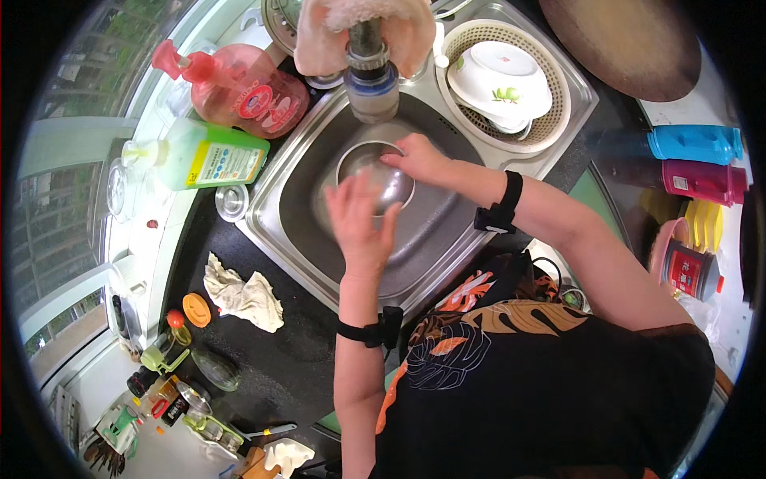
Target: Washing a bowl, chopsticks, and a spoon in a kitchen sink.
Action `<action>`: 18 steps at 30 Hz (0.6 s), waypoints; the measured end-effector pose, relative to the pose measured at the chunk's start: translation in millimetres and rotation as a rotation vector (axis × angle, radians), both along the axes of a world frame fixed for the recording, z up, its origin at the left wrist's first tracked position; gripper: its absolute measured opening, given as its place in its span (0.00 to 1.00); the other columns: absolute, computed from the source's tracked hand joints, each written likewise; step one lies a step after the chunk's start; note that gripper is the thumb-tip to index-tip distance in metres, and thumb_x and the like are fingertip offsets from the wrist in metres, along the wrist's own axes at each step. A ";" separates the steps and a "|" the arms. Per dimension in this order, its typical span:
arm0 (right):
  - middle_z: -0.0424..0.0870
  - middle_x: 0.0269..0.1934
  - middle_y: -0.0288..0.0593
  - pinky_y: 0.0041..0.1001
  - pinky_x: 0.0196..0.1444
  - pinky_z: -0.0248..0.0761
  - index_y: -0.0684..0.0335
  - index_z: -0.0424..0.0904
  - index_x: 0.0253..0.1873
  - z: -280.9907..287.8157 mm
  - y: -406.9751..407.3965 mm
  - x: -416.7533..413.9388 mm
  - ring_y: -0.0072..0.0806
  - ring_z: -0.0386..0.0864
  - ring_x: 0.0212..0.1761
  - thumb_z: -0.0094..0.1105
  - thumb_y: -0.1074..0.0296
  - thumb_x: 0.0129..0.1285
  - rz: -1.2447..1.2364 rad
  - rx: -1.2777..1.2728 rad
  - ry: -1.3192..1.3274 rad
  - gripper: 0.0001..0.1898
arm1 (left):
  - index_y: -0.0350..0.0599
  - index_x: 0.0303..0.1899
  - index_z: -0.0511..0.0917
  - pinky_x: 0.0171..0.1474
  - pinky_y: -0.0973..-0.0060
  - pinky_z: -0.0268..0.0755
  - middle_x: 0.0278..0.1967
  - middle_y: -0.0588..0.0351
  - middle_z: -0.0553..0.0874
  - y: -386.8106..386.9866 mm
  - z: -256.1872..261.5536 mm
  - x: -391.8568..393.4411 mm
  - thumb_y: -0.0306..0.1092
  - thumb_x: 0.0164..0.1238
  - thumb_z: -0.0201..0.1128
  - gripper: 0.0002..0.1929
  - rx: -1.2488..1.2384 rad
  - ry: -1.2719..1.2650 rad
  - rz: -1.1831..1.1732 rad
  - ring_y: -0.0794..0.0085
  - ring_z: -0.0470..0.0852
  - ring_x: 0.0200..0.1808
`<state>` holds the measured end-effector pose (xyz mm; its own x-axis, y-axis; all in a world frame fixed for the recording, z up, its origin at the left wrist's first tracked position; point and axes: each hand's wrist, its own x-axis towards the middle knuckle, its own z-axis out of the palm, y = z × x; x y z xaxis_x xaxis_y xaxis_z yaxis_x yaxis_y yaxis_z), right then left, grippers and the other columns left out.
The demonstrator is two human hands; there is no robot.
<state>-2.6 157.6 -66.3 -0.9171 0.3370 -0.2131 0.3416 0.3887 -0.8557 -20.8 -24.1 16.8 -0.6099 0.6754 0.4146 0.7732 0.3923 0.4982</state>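
A round stainless steel bowl [389, 182] is tilted in the metal sink [431, 230], below the faucet [371, 90]. My right hand [419, 158] grips its rim on the upper right, with the thumb inside the bowl. My left hand [361, 224] is over the bowl's lower left side, its fingers spread and blurred; whether they touch the bowl is unclear. Nothing shows in my left hand. A pink fluffy cloth [317, 36] is around the top of the faucet.
A perforated basket [559, 99] with white bowls [502, 78] stands on the drainboard. Left of the sink are a pink pump bottle [251, 90], a green detergent bottle [209, 157] and a crumpled cloth [242, 293]. A green gourd-like vegetable [215, 368] lies on the dark counter.
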 end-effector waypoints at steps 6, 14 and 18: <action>0.79 0.22 0.58 0.39 0.30 0.73 0.70 0.82 0.31 18.5 -7.9 -4.7 0.47 0.80 0.23 0.63 0.50 0.55 0.131 0.010 -0.052 0.22 | 0.37 0.56 0.67 0.48 0.62 0.69 0.48 0.46 0.78 -11.8 -24.3 -0.9 0.27 0.56 0.59 0.24 0.283 -0.918 0.474 0.59 0.77 0.52; 0.76 0.53 0.55 0.32 0.53 0.68 0.63 0.79 0.45 48.5 2.0 2.1 0.39 0.76 0.52 0.56 0.66 0.62 0.348 0.441 0.548 0.10 | 0.36 0.55 0.64 0.14 0.71 0.76 0.39 0.43 0.78 -15.4 -39.2 -11.6 0.17 0.50 0.45 0.25 0.432 -1.473 0.609 0.65 0.78 0.17; 0.68 0.61 0.56 0.34 0.60 0.63 0.62 0.72 0.54 29.0 -23.3 10.3 0.46 0.68 0.60 0.55 0.71 0.58 0.302 0.400 0.580 0.18 | 0.37 0.53 0.63 0.13 0.72 0.75 0.36 0.44 0.78 -1.5 -29.2 -4.8 0.17 0.51 0.46 0.23 0.524 -1.489 0.561 0.70 0.74 0.13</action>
